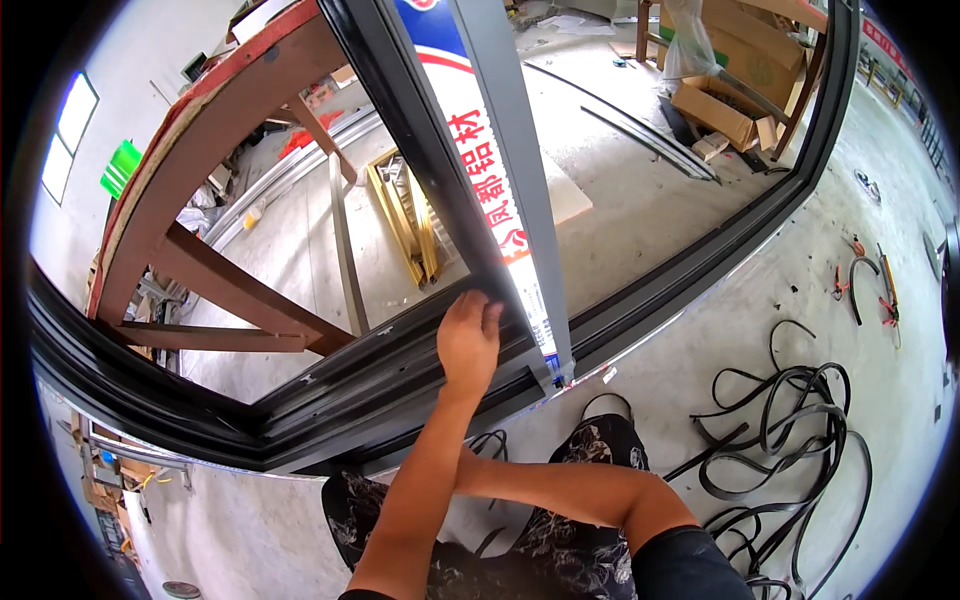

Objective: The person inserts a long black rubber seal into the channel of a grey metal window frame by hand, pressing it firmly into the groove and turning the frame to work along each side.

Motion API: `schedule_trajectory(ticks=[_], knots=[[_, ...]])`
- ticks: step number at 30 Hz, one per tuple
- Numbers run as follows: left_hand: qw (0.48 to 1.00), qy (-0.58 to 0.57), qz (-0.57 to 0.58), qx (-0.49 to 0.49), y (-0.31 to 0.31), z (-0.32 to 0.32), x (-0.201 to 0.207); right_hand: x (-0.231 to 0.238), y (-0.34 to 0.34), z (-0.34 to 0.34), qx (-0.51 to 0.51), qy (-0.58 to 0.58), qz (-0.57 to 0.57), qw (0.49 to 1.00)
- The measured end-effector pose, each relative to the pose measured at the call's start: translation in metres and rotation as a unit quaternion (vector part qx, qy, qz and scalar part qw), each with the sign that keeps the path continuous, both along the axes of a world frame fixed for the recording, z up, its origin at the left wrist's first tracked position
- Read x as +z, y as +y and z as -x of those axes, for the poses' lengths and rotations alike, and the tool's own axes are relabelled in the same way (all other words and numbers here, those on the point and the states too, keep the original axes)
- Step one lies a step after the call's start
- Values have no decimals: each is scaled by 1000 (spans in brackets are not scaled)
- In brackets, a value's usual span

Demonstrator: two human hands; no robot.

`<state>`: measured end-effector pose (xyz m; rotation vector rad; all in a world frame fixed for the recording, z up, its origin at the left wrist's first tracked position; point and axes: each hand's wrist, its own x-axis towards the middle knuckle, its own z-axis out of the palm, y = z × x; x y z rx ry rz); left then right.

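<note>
A large black metal window frame lies across my front, with an upright mullion partly covered in printed white, blue and red film. My left hand is at the corner where the mullion meets the near rail. Its fingers are curled and pressed against the inner edge; what they pinch, if anything, is hidden. My right forearm crosses beneath the left one, and the right hand is hidden behind it, below the rail. Close by, a short loop of black strip hangs under the frame.
A brown support stand is under the frame's left side. Tangled black rubber strip lies on the floor at right, with red-handled tools beyond. Cardboard boxes, long metal profiles and gold-coloured profiles are farther off.
</note>
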<state>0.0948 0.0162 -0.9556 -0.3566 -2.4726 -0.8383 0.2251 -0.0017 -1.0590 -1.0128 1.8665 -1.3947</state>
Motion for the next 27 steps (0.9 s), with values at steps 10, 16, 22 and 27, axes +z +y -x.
schedule_trajectory(ticks=[10, 16, 22, 27], knots=[[998, 4, 38, -53, -5, 2, 5, -9, -17, -7, -58, 39, -28, 997], [997, 7, 79, -11, -4, 4, -5, 8, -8, -8, -71, 56, 58, 994], [977, -103, -172, -75, -12, 13, 7, 25, -10, -4, -13, 76, -101, 992], [980, -39, -195, -19, 6, 9, 3, 3, -5, -8, -60, 109, 56, 991]])
